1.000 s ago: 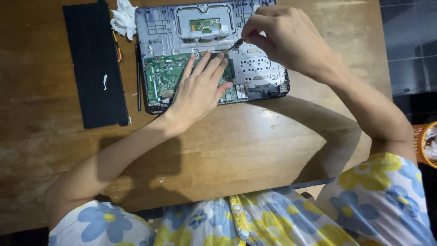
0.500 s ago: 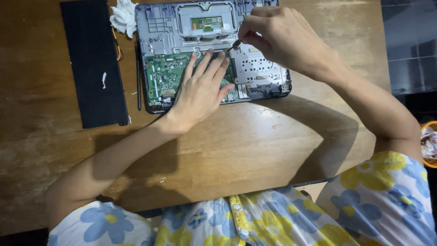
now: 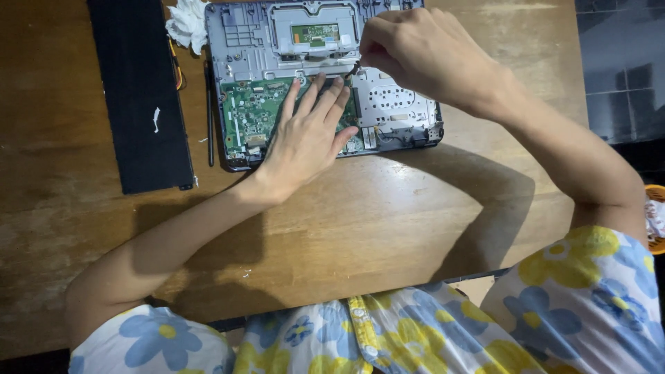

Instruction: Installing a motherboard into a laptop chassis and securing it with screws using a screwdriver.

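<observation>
Two bare hands at work over an opened laptop [image 3: 242, 48], bottom cover off, lying at the far middle of a wooden table [image 3: 388, 228]. Left hand [image 3: 305, 138] laid flat, palm down, fingers together and stretched out, pressing on the green circuit board [image 3: 242, 114] in the near left part of the chassis; clamped on nothing. Right hand [image 3: 422, 52] bunched above the far right part of the machine, fingertips pinched together on a small thin tool [image 3: 355, 68], its dark tip touching down just beside the perforated metal plate [image 3: 391, 104]; kind of tool too small to tell. Grey touchpad frame [image 3: 315, 31] with a little green board at the far edge. Left of the laptop, a long black panel [image 3: 142, 97] flat on the wood, and a thin black rod [image 3: 210, 118] between panel and chassis. Crumpled white tissue [image 3: 185, 24] at the far left corner of the laptop. Near edge filled by a flowered blue and yellow garment [image 3: 415, 332].
</observation>
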